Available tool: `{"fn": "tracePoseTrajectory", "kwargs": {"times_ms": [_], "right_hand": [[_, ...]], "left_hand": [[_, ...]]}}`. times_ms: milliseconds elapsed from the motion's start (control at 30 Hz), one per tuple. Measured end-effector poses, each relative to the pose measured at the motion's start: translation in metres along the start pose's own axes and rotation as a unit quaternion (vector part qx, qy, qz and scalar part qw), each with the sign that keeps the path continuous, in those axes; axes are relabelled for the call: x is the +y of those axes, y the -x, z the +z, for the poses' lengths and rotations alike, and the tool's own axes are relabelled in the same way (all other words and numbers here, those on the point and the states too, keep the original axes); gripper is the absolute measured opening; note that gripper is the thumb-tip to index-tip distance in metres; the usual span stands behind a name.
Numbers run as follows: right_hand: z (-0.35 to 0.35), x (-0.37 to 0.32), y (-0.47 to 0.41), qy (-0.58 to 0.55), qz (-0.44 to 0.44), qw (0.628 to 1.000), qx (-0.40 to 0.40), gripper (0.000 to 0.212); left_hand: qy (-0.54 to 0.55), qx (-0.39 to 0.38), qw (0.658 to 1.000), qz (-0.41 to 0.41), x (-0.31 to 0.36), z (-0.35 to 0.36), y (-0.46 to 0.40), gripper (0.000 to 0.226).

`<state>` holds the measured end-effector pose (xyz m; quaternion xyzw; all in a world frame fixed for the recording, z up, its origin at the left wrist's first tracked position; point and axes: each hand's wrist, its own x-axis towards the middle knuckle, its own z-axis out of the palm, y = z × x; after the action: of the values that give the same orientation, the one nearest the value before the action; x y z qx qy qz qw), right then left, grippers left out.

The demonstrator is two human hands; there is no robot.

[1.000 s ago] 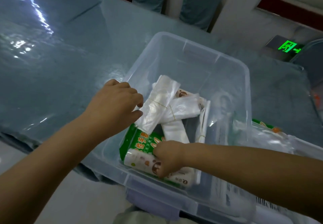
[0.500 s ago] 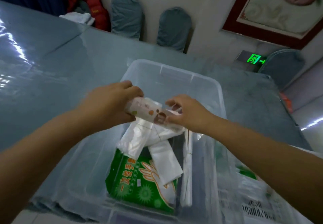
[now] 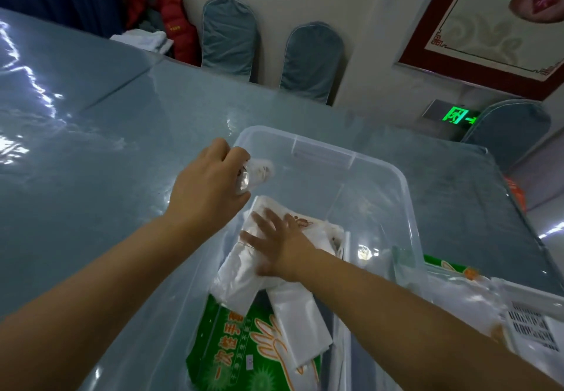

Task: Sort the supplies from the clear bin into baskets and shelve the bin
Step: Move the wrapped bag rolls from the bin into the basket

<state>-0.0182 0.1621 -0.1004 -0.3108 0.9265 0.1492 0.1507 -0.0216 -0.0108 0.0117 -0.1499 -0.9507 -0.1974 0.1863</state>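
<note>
**Two hands over the clear bin**

Green glove pack lay nearest in clear bin on worktop. Right hand, fingers spread, pressed white bag bundles. Left hand, fingers closed, gripped small packet above far-left rim.

Dim, bluish; glare streaks tabletop, edges warped.

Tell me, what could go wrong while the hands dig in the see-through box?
1. The left hand pinches a small wrapped roll right over the clear bin's rim; it might slip out onto the table.
2. The right hand lies flat on loose white plastic bags, which look slippery and could slide or unfold over the green glove packet.
</note>
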Motion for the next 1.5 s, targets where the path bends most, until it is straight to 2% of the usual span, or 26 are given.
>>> {"fn": "tracePoseTrajectory", "kwargs": {"times_ms": [200, 300, 400, 467, 533, 567, 633, 733, 800, 867, 1000, 1167, 1300, 1400, 1500], "right_hand": [[0.003, -0.006, 0.019, -0.1, 0.014, 0.994, -0.041, 0.075], [0.006, -0.021, 0.033, -0.089, -0.024, 0.993, -0.068, 0.073], [-0.004, -0.02, 0.027, -0.079, -0.054, 0.995, -0.04, 0.065], [-0.012, -0.01, 0.015, -0.09, -0.011, 0.996, 0.023, 0.052], [-0.016, 0.007, 0.003, -0.09, 0.086, 0.988, 0.091, 0.037], [-0.015, 0.017, -0.001, -0.095, 0.139, 0.981, 0.093, 0.033], [-0.009, 0.036, -0.003, -0.109, 0.202, 0.973, 0.031, 0.033], [0.01, 0.05, 0.008, -0.27, 0.25, 0.926, -0.086, 0.05], [0.022, 0.051, 0.016, -0.314, 0.248, 0.908, -0.125, 0.06], [0.028, 0.049, 0.019, -0.316, 0.251, 0.906, -0.127, 0.067], [0.012, 0.056, 0.02, -0.276, 0.274, 0.918, -0.075, 0.074], [-0.025, 0.065, 0.034, -0.147, 0.259, 0.955, 0.011, 0.051], [-0.063, 0.067, 0.076, -0.01, 0.201, 0.974, 0.107, 0.041], [-0.083, 0.072, 0.127, 0.037, 0.193, 0.962, 0.192, 0.041], [-0.086, 0.08, 0.188, -0.012, 0.225, 0.935, 0.275, 0.046]], "left_hand": [[0.04, 0.01, 0.999, -0.033, -0.004, 0.001, 0.0, 0.053], [0.046, 0.011, 0.998, -0.034, -0.005, 0.003, 0.0, 0.055], [0.042, 0.013, 0.998, -0.037, -0.005, 0.002, 0.0, 0.056], [0.042, 0.013, 0.998, -0.039, -0.005, 0.003, 0.0, 0.057], [0.039, 0.006, 0.998, -0.04, -0.006, 0.004, 0.0, 0.056], [0.035, 0.001, 0.999, -0.039, -0.006, 0.004, 0.0, 0.056], [0.029, -0.006, 0.999, -0.034, -0.006, 0.005, -0.001, 0.056], [0.032, -0.004, 0.999, -0.035, -0.006, 0.006, -0.002, 0.057], [0.036, -0.001, 0.999, -0.038, -0.007, 0.007, -0.001, 0.057], [0.044, 0.002, 0.998, -0.038, -0.008, 0.008, -0.002, 0.058], [0.051, 0.011, 0.998, -0.033, -0.009, 0.009, -0.002, 0.058], [0.046, 0.014, 0.998, -0.032, -0.011, 0.009, 0.0, 0.059], [0.057, 0.025, 0.998, -0.019, -0.007, 0.003, 0.001, 0.06], [0.058, 0.036, 0.996, 0.05, 0.005, -0.009, 0.002, 0.062], [0.065, 0.041, 0.991, 0.108, 0.026, -0.022, 0.003, 0.066]]}}
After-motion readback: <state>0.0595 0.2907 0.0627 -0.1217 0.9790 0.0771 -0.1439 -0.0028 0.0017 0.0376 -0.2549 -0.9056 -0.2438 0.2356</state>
